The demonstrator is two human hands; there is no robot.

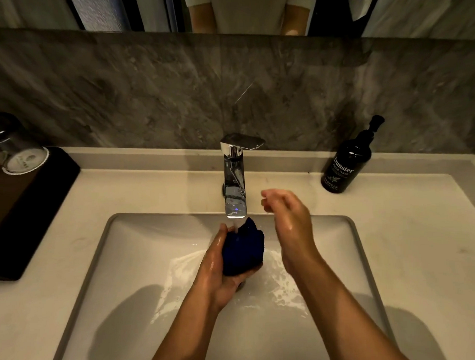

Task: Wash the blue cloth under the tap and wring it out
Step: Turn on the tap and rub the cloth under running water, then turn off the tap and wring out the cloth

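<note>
Here the left hand [221,265] is cupping the blue cloth [243,250], its fingers and thumb curling round the bunched fabric from below and from the left side, so the cloth is sitting squeezed into a dark, wet wad in the palm. The wad is being held directly under the spout of the tap [234,177], over the middle of the sink [98,248], and a thin stream of water is falling onto its top edge. Water is spreading and splashing across the white basin floor beneath the hand.

The right hand [289,218] is hovering just to the right of the spout and a little above the cloth, apart from it, gripping nothing; its fingers are hanging loosely bent and its wet skin is shining. Both forearms are reaching in from the bottom edge and casting shadows on the basin.

The chrome tap is standing on the pale countertop [412,226] behind the basin, with its flat lever pointing to the right. A dark hand wash bottle [347,164] with a pump top is standing on the counter to the right of the tap, near the grey stone wall. On the far left a black tray [28,210] is lying on the counter, carrying an upturned glass [14,146].
</note>
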